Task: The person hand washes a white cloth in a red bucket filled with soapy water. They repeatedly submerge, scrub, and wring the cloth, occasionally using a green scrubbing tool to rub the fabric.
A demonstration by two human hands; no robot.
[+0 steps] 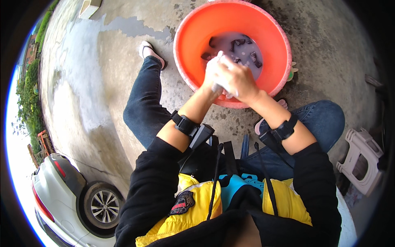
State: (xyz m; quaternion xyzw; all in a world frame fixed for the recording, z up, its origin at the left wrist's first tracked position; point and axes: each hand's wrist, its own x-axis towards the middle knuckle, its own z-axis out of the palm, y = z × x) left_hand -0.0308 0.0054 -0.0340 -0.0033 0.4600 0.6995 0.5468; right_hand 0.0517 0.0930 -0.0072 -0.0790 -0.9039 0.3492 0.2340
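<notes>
A large orange plastic tub (274,40) stands on the ground before me, holding cloudy grayish water (243,51) with several dark wet pieces, perhaps cloth, partly under the surface. Over the tub's near side my left hand (213,72) and my right hand (236,77) are pressed together, wet and soapy-looking. The hands overlap, and blur hides their fingers. Something pale and pinkish shows just below them, but whether either hand grips it is unclear. Both forearms wear black strapped devices.
My legs are spread on either side of the tub, with sandaled feet on the concrete. A light plastic stool (361,160) lies at the right. A silver car (61,197) is at the lower left, and a pale box (89,8) at the upper left.
</notes>
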